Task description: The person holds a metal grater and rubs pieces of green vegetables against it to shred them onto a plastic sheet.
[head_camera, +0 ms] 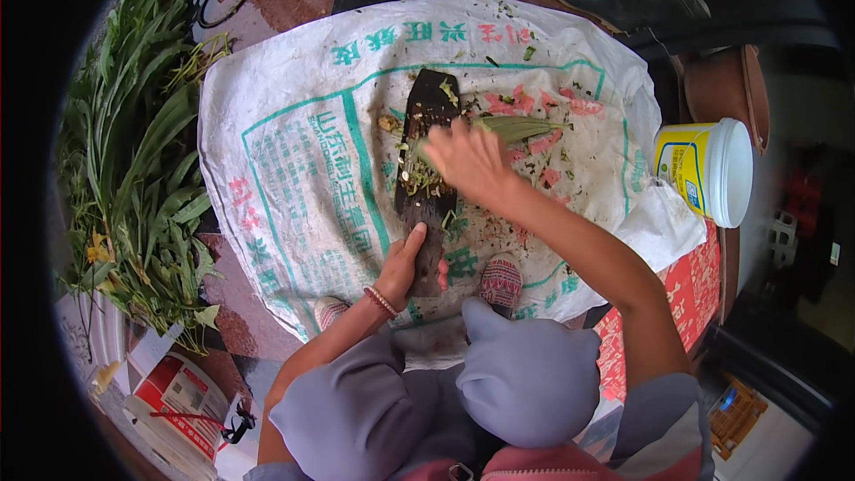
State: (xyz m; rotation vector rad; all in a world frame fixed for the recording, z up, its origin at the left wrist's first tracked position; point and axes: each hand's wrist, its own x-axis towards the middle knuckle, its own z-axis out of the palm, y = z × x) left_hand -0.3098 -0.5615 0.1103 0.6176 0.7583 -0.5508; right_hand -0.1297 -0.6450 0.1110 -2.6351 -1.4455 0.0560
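Observation:
A long dark board (431, 210), likely a grater or slicer, lies lengthwise before me on a spread white woven sack (287, 147). My left hand (404, 260) grips its worn near end, thumb on top and fingertips at the far edge. My right hand (467, 160), slightly blurred, is closed over the board's middle. A pale green piece (423, 152) shows at its fingers, mostly hidden. Chopped green shreds (424, 177) cover the board under and around that hand. A ribbed green pod or husk (521, 128) extends right from behind the hand; whether it joins the held piece I cannot tell.
Plant scraps litter the sack's right half. Long leafy greens (147, 127) are heaped at the left. A white-and-yellow plastic bucket (708, 170) lies tipped at the right, near a red printed sheet (688, 294). A red-and-white bucket (184, 401) is at lower left, dark boots (621, 0) at top right.

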